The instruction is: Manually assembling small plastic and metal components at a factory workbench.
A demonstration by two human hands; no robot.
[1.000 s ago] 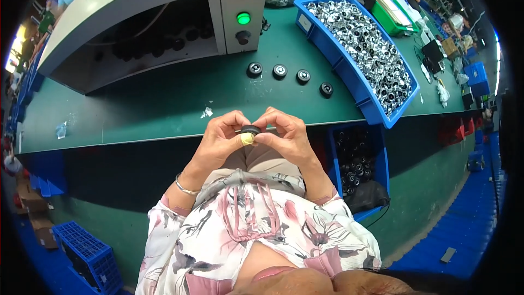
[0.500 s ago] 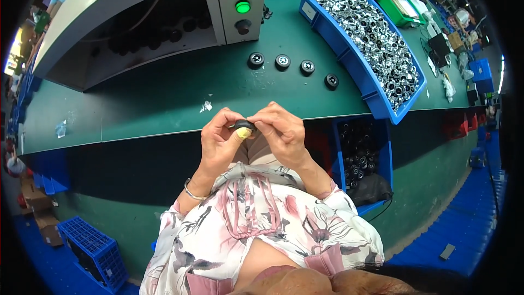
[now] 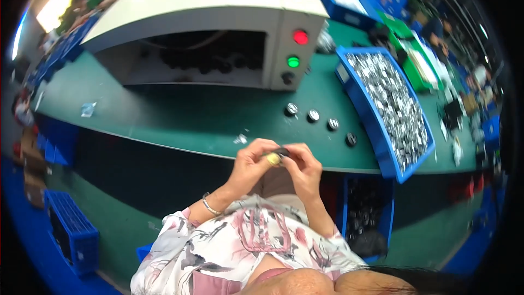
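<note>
Hands (image 3: 250, 165), black part (image 3: 282, 151) between

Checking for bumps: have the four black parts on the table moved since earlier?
No: the black parts keep their place left of the silver-filled bin; the view shifted.

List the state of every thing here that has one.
Small black round part: held in both hands
Bare left hand: pinching that part
Bare right hand: pinching it too
Round red lamp: lit
Round green lamp: lit
White arched machine housing: front open
Long blue plastic bin: filled with silvery parts
Four black round parts: spaced out on the green table
</note>
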